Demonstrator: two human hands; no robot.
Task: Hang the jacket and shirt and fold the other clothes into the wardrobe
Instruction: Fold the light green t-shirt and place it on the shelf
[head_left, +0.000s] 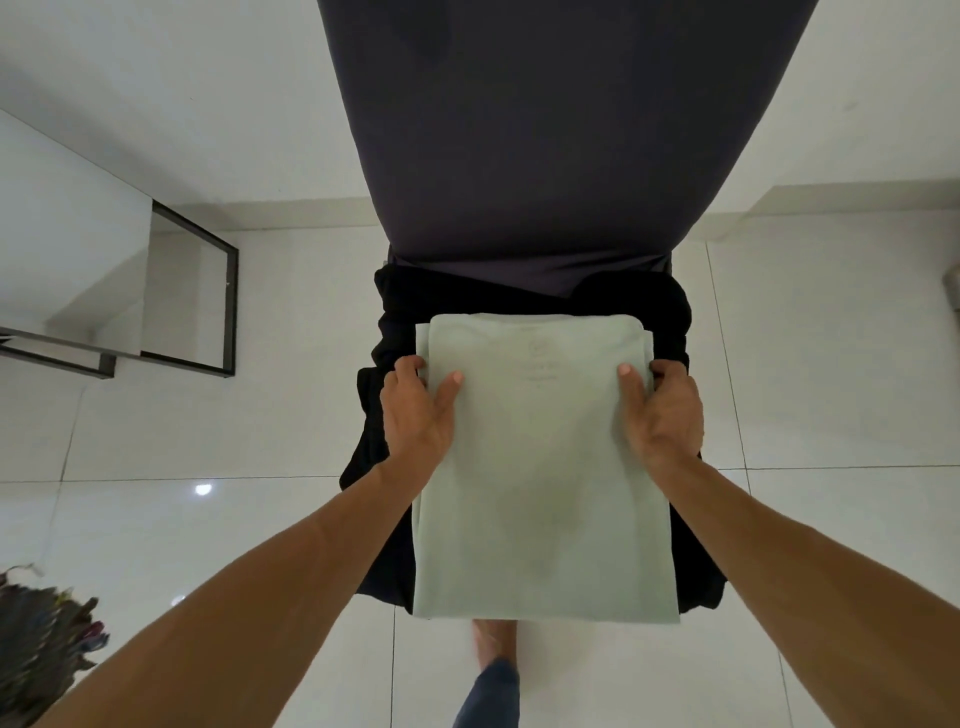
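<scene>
A pale green tee (540, 493), folded into a long rectangle, lies on a heap of black clothes (519, 296) on the seat of a dark-covered chair (545, 130), which stands on a tiled floor (208, 415). The tee's near end reaches just past the black cloth toward the person. The left hand (415, 410) and right hand (667, 410) take it by its long sides, nearer the far end. Each grip is clamped on the tee, with the thumb flat on top and the fingers curled round the edge and under the layers. The cloth looks light, soft and limp (thin jersey, I judge), so it will likely sag wherever it is unsupported. The folds may slide apart if it is lifted by the edges alone. A further fold or a lift probably wants a hold through all layers at once, with the palms spread under the middle. The black clothes below are loose and may drag along. No wardrobe shows here.
</scene>
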